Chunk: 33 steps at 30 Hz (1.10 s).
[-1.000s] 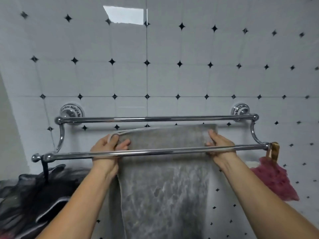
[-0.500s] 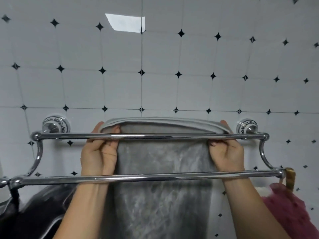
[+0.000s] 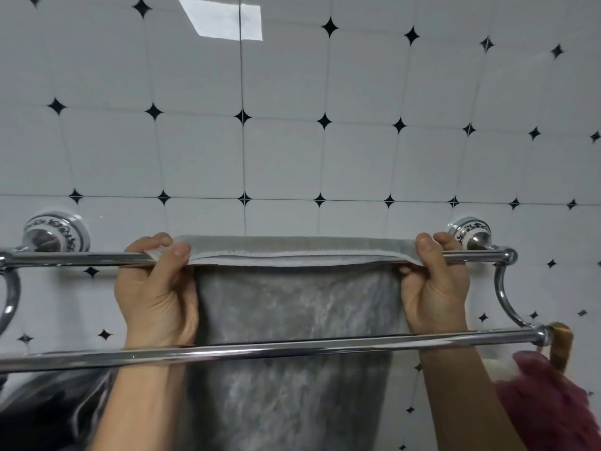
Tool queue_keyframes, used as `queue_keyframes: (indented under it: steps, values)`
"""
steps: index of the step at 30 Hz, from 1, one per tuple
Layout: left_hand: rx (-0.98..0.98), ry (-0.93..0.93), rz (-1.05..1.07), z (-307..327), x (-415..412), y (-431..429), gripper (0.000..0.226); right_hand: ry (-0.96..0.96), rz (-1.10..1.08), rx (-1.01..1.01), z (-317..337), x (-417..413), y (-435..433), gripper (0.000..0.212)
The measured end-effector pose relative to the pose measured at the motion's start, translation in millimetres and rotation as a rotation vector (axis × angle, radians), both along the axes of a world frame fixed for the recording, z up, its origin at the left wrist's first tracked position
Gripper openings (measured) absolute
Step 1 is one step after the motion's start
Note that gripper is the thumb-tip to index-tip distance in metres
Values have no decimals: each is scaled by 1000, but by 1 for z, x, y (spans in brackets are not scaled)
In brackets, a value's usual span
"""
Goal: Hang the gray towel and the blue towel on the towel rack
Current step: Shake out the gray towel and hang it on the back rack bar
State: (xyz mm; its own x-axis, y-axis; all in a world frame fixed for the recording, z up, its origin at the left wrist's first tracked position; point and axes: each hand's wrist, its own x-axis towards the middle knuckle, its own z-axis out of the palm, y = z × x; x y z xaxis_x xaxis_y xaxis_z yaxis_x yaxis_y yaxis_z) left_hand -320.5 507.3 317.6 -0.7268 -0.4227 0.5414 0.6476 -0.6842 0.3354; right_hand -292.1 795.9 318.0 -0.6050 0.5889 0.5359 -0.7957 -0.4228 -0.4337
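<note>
The gray towel (image 3: 292, 314) hangs behind the lower front bar (image 3: 292, 348) of the chrome towel rack, and its top edge is folded over the upper back bar (image 3: 81, 258). My left hand (image 3: 156, 294) grips the towel's top left corner at the upper bar. My right hand (image 3: 434, 284) grips the top right corner the same way. Both forearms pass under the lower bar. No blue towel is in view.
The rack is fixed to a white tiled wall by two patterned mounts (image 3: 55, 234) (image 3: 471, 232). A pink mesh sponge (image 3: 549, 408) hangs from the lower bar's right end. Dark shiny fabric (image 3: 48, 411) lies at the lower left.
Both hands have lifted the towel's top edge from between the bars up to the upper bar and laid it over that bar. The view has moved closer.
</note>
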Motion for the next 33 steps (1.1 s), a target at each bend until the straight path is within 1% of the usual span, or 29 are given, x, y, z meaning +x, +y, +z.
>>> queue_keyframes:
  steps: [1,3,6,8,11,13,15,19,21,24,27,29,31,33]
  values:
    - [3,-11,51,0,1,2,33,-8,-34,-15,-1,1,-2,23]
    - [21,-35,119,0,2,6,29,-24,-104,-55,-5,3,-6,24]
    - [64,-67,173,-3,-1,5,32,-74,-209,-58,-13,5,-14,24]
    - [91,-79,201,-3,-3,4,35,-107,-258,-24,-14,7,-16,30]
    - [131,-68,258,-4,-1,4,41,-201,-304,62,-14,10,-19,44]
    - [131,-109,301,-6,-1,6,41,-209,-303,85,-14,11,-19,43]
    - [118,-175,317,-9,-1,7,38,-194,-259,81,-13,12,-19,39]
    - [76,-263,293,-15,0,6,33,-197,-233,136,-13,18,-22,43]
    - [43,-271,262,-16,1,7,35,-223,-238,157,-15,20,-21,44]
    - [-77,-262,277,-16,2,6,39,-258,-247,184,-22,20,-18,53]
    - [-148,-229,296,-17,2,4,41,-218,-198,190,-28,20,-14,49]
    - [-171,-195,291,-19,1,2,41,-181,-180,221,-31,19,-10,40]
    - [-180,-153,275,-22,1,1,37,-166,-184,238,-34,17,-7,31]
    - [-181,-115,259,-23,0,0,32,-181,-190,236,-39,16,-6,31]
